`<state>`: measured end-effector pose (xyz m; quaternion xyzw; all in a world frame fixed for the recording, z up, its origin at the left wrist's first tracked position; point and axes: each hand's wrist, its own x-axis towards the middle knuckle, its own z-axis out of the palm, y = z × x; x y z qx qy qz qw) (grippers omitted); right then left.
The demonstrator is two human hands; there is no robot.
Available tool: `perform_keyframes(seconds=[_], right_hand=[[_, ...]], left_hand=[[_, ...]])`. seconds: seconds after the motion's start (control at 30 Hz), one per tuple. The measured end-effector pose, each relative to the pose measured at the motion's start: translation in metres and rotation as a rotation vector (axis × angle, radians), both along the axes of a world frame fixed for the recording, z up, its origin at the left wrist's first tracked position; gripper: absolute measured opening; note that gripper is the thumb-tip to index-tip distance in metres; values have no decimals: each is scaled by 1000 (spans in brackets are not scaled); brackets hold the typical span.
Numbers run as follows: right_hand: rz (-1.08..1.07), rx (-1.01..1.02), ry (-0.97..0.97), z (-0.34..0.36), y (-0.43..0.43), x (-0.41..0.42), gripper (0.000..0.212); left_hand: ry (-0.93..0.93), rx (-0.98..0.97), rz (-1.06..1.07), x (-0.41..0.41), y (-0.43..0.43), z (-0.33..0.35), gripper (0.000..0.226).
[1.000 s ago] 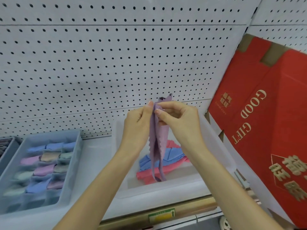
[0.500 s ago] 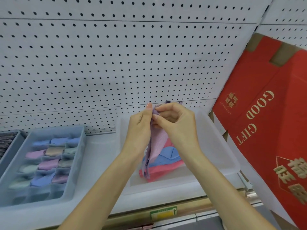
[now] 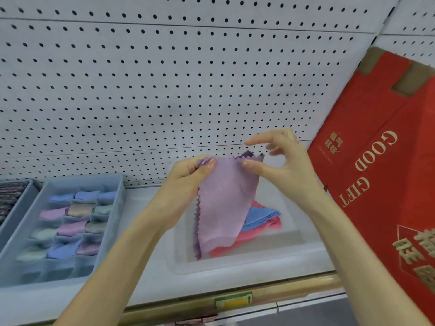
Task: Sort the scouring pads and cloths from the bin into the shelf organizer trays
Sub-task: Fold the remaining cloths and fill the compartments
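Observation:
A purple cloth [image 3: 223, 208] with zigzag edges hangs over the clear plastic bin [image 3: 235, 264]. My left hand [image 3: 188, 177] pinches its upper left corner. My right hand [image 3: 275, 161] pinches the top edge near the right corner with the thumb, the other fingers spread and raised. In the bin lie a blue cloth [image 3: 261, 217] and a pink cloth [image 3: 249, 238], partly hidden by the purple one. The grey-blue organizer tray [image 3: 110, 231] to the left holds several folded cloths in its compartments.
A second grey tray [image 3: 14, 203] with dark pads shows at the far left. A red gift box [image 3: 386, 175] leans at the right, close to my right arm. White pegboard [image 3: 164, 90] backs the shelf. The shelf's front rail [image 3: 235, 300] carries a price label.
The cloth hung folded and narrow between both hands held close together. The hands have moved apart and the cloth is now spread open, wider, above the bin.

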<state>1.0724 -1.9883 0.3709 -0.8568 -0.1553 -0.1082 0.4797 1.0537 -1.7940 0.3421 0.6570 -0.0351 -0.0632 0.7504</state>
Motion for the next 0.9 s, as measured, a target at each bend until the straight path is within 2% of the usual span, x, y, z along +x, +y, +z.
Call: perform_keyframes(seconds=[0.23, 0.37, 0.5, 0.6, 0.63, 0.7, 0.77, 0.9], right_hand=[[304, -275, 91, 14, -5, 17, 27], [340, -324, 117, 13, -3, 21, 24], [271, -342, 147, 6, -14, 29, 18], [245, -231, 207, -2, -21, 31, 49], [231, -152, 208, -4, -20, 31, 51], [193, 80, 237, -9, -17, 31, 31], [133, 295, 264, -13, -13, 31, 18], [32, 533, 276, -18, -3, 32, 26]], left_hand=[[-38, 122, -77, 2, 8, 12, 34], [-78, 149, -106, 5, 12, 10, 28], [-82, 142, -105, 11, 21, 7, 30], [-79, 155, -100, 12, 21, 2, 31], [-67, 146, -91, 13, 19, -1, 33], [-30, 99, -67, 13, 15, -4, 40], [2, 38, -56, 15, 12, -4, 33], [62, -105, -30, 19, 13, -2, 39]])
